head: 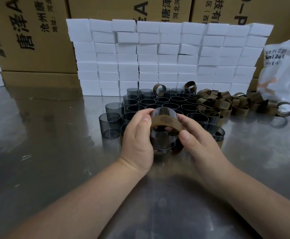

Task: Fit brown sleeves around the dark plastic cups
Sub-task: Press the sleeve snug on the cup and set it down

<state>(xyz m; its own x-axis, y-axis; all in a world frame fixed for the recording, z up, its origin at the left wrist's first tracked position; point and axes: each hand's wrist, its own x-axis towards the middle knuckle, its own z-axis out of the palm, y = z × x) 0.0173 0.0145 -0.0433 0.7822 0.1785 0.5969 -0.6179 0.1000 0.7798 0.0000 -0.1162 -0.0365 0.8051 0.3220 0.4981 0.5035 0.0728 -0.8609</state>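
Packing warehouse: stacked cardboard cartons (28, 35), white foam blocks (166, 56), steel worktable (37, 152).

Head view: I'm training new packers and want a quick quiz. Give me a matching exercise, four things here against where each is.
Things
1. fitted sleeve
2. loose sleeves
3. white blocks
4. white bag

Places
A. stacked as a wall behind the standing cups
B. far right on the table
C. around the held cup, between left hand and right hand
D. heaped right of the standing cups

Pairs: 1-C, 2-D, 3-A, 4-B
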